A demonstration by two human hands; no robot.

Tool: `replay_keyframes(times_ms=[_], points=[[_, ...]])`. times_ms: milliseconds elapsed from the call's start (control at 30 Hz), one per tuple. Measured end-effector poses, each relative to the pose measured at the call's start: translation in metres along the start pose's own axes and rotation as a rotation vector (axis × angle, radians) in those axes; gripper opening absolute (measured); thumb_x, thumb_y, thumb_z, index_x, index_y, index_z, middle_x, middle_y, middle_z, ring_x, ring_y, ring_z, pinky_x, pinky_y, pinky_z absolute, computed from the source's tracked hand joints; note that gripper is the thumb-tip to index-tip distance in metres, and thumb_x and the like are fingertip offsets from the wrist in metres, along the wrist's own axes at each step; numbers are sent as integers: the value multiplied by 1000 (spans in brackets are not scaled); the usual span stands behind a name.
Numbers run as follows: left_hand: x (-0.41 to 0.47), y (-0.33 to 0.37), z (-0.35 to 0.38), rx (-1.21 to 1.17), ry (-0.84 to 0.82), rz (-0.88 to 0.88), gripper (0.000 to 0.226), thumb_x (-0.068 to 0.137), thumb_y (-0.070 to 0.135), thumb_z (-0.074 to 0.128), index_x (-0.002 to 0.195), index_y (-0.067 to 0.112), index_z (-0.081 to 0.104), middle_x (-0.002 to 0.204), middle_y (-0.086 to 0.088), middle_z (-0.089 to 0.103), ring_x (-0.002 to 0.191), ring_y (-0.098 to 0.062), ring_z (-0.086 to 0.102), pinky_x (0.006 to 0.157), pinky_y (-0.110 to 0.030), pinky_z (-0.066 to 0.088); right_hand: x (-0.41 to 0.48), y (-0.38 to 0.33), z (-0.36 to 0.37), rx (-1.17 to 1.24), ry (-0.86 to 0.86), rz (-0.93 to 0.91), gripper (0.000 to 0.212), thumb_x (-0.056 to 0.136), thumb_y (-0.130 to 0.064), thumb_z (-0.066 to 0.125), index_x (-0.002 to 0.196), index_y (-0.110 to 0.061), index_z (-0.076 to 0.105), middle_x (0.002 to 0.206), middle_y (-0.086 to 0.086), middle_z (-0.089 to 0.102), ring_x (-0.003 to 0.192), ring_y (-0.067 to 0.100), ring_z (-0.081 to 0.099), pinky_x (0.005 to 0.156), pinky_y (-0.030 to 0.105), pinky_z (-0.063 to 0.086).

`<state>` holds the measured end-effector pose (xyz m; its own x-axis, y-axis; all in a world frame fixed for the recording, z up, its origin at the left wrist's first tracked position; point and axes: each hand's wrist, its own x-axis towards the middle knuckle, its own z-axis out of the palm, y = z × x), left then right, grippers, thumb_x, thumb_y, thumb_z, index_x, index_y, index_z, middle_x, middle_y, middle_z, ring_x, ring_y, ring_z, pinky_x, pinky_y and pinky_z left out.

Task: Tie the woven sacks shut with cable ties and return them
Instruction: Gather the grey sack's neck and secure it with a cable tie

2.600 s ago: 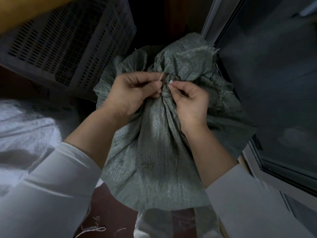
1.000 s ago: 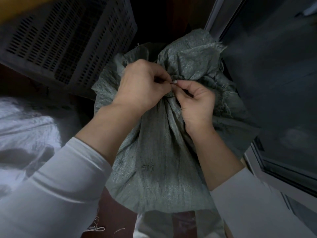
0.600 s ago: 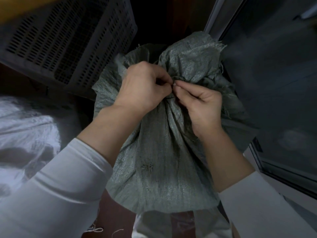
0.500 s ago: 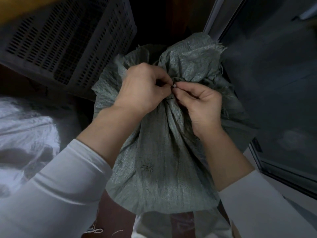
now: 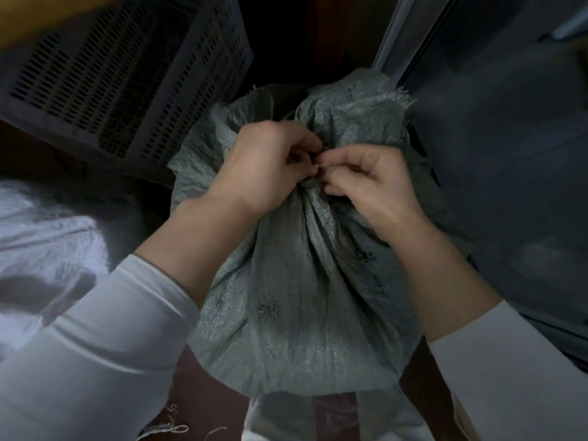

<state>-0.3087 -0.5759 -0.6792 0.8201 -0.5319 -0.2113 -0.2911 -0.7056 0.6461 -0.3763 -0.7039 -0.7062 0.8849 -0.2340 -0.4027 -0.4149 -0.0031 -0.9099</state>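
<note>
**Both hands close in at the sack's neck**

Since the earlier frames, both hands have drawn closer at the gathered neck, and the pale tie end that showed between them is now almost hidden by the fingers.

At 10 o'clock a dark slotted crate (image 5: 105, 74) stands on its side, with pale crumpled sheeting (image 5: 41, 237) below it at 8 o'clock. Next comes the left hand (image 5: 267, 167), in a white sleeve (image 5: 95, 345), its grip curled tight, thumb and forefinger pinched at the cinch point. Whether it grips the cable tie (image 5: 315, 167) or only cloth cannot be told (just a small pale speck shows there).

At centre sits the grey-green woven sack (image 5: 302, 297), its neck bunched and its frayed mouth (image 5: 350, 103) fanning toward 12 o'clock. The right hand (image 5: 366, 183) meets the left at the neck, its fingertips likewise pinched shut at the same spot. At 2 o'clock a dark panel in a metal frame (image 5: 397, 36) fills the right side.
</note>
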Motion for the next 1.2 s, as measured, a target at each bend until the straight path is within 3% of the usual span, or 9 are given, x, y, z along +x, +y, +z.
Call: replay_keyframes(times_ms=[100, 200, 333, 467, 667, 800, 900, 1067, 1200], points=[[-1, -1, 3, -23, -2, 8, 22, 79, 14, 71, 101, 16, 71, 82, 6, 63, 79, -8, 60, 82, -24, 51, -8, 3, -1, 279, 63, 151, 16, 85, 0, 61, 78, -12, 68, 64, -6, 67, 61, 0, 64, 61, 14, 54], [-1, -1, 6, -2, -13, 57, 19, 79, 16, 70, 98, 17, 73, 89, 2, 70, 86, -12, 65, 83, -24, 50, -8, 3, 1, 365, 105, 223, 13, 84, 0, 63, 76, -10, 66, 59, -7, 66, 55, -2, 63, 58, 13, 53], [-1, -2, 6, 17, -13, 109, 19, 79, 16, 67, 96, 21, 75, 92, -4, 71, 87, -17, 65, 79, -20, 46, -7, 0, 2, 279, 122, 216, 11, 84, -3, 64, 75, -9, 66, 69, 2, 64, 56, -2, 62, 60, 14, 54], [-2, 4, 9, 32, 14, 152, 20, 75, 18, 63, 89, 16, 76, 85, -7, 66, 78, -18, 61, 71, -21, 44, -6, 0, -4, 28, 152, 91, 18, 84, -7, 65, 71, -19, 67, 66, -5, 64, 57, -3, 57, 58, 15, 50], [2, 10, 10, 32, 56, 83, 23, 68, 29, 65, 79, 11, 75, 99, -3, 44, 88, -11, 48, 75, -12, 36, -5, -2, -5, -103, 207, 13, 18, 84, -9, 65, 70, -21, 65, 61, -9, 60, 54, -5, 52, 61, 14, 43], [4, 16, 16, -5, 112, -91, 17, 70, 26, 75, 82, 14, 73, 102, 0, 43, 91, -8, 47, 75, -13, 37, -1, 1, 0, -291, 307, -35, 13, 83, -8, 61, 77, -18, 67, 85, 6, 68, 81, 18, 64, 76, 29, 52], [2, 14, 20, -24, 169, -165, 17, 69, 26, 76, 84, 18, 73, 100, 0, 47, 88, -8, 49, 77, -11, 37, -7, 3, 5, -301, 348, -50, 13, 82, -7, 60, 77, -18, 66, 90, 10, 68, 84, 23, 64, 79, 34, 53], [-3, 6, 23, -117, 202, -229, 14, 71, 14, 73, 85, 17, 74, 94, -3, 59, 85, -12, 57, 72, -9, 38, -19, -4, -2, -141, 181, 145, 18, 85, -11, 64, 69, -19, 64, 64, -5, 60, 60, 5, 54, 60, 19, 47], [-7, 5, 22, -250, 143, -188, 24, 64, 26, 72, 86, 17, 74, 94, -2, 57, 87, -6, 55, 83, -8, 41, -14, -26, -20, 90, 5, 359, 13, 85, -1, 61, 74, -7, 62, 64, 5, 60, 53, 10, 59, 51, 20, 52]])
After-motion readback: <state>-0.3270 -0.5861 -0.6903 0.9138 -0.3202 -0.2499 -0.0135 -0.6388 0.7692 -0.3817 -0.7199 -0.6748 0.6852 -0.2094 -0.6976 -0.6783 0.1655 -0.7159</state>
